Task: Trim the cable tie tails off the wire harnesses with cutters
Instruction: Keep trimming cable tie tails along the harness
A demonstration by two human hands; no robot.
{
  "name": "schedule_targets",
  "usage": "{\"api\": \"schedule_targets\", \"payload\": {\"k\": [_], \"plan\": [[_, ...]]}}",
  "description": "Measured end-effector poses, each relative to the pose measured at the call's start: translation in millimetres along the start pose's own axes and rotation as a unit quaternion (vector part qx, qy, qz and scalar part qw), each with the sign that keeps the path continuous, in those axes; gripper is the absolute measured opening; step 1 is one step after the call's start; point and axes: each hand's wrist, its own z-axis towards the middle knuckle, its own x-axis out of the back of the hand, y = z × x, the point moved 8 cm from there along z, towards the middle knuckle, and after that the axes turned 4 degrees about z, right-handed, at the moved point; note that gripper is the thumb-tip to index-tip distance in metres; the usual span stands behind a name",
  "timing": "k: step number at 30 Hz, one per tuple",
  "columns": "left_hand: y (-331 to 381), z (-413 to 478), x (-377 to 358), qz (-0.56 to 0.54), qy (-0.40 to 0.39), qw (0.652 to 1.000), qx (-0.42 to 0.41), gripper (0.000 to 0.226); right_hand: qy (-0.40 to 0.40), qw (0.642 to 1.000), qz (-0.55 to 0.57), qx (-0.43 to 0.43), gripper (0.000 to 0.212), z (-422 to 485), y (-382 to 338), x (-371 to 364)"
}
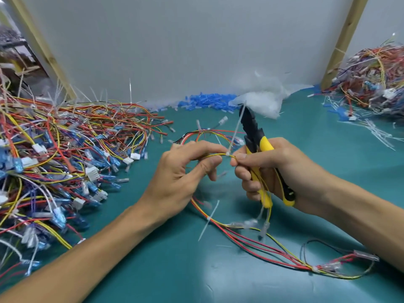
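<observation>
Both hands pinch a yellow wire beside its tie, left hand and right hand, the right also gripping yellow cutters over the green mat.

Two hands, one cutter, two piles.

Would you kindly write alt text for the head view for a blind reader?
The left hand pinches a wire harness beside an untrimmed cable tie, while the right hand holds the harness and yellow-handled cutters above a teal mat. Harness piles flank both sides.
</observation>
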Motion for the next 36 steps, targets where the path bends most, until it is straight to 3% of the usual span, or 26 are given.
{"api": "schedule_targets", "payload": {"k": [4, 6, 10, 13, 16, 20, 30, 36], "plan": [[-4, 0, 1, -0.001, 0.026, 1.000, 0.002, 0.011, 0.031, 0.999, -0.009, -0.039, 0.016, -1, 5, 12], [-9, 0, 4, -0.015, 0.046, 0.999, 0.021, 0.010, 0.078, 0.991, -0.112, -0.018, 0.016, -1, 1, 22], [-15, 0, 12, -0.026, 0.090, 0.994, 0.048, 0.009, 0.158, 0.905, -0.382, 0.099, 0.021, -6, -27, 29], [-16, -1, 13, -0.024, 0.100, 0.993, 0.058, 0.009, 0.152, 0.877, -0.443, 0.108, 0.034, -9, -31, 26], [-17, -1, 11, -0.030, 0.089, 0.994, 0.061, 0.011, 0.132, 0.852, -0.496, 0.108, 0.032, -9, -27, 18], [-18, -2, 10, -0.042, 0.089, 0.994, 0.057, 0.011, 0.107, 0.830, -0.535, 0.115, 0.025, -8, -22, 9], [-14, -3, 13, -0.027, 0.102, 0.994, 0.037, 0.010, 0.138, 0.799, -0.567, 0.144, 0.024, -11, -26, 13], [-10, -3, 16, 0.000, 0.113, 0.993, 0.023, 0.009, 0.136, 0.793, -0.578, 0.136, 0.025, -11, -24, 12]]}}
